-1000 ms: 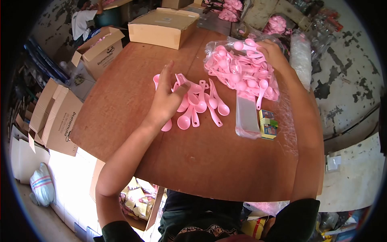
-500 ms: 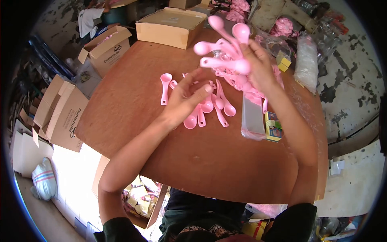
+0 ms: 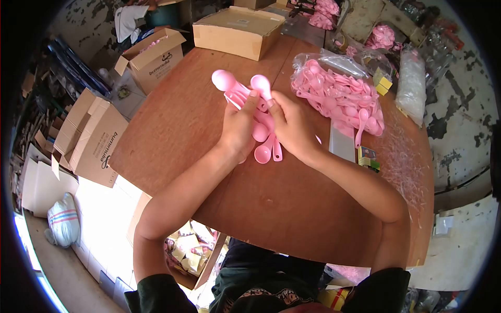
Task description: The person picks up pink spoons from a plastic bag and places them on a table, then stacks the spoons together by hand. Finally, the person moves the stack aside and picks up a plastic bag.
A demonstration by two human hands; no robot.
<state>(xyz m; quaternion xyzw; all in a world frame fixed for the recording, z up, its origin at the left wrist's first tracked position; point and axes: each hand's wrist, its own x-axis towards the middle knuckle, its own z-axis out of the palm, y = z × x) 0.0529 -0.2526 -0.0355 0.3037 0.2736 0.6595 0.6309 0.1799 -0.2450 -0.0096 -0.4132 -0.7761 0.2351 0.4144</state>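
Note:
Both hands meet over the middle of the brown table (image 3: pixel 250 219). My left hand (image 3: pixel 239 128) is closed around several pink plastic spoons (image 3: pixel 224 81), whose round bowls stick out past the thumb. Between thumb and fingers my right hand (image 3: pixel 293 125) grips another pink spoon (image 3: pixel 260 83), its bowl pointing up and away from me. Just below the hands, more loose pink spoons (image 3: pixel 263 153) lie on the table, partly hidden by the fingers. Farther right is a large heap of pink spoons (image 3: pixel 339 94) on clear plastic.
A stack of clear plastic sleeves (image 3: pixel 342 143) and a small yellow-green box (image 3: pixel 368 156) lie right of my forearm. A closed carton (image 3: pixel 235 34) stands at the far edge. Open cartons (image 3: pixel 94 138) sit on the left. Another person (image 3: pixel 130 23) is at the back left.
My right hand has come from the heap with spoons, moving left and down to my left hand. My left hand, open before, is now closed around spoons. The view has shifted slightly.

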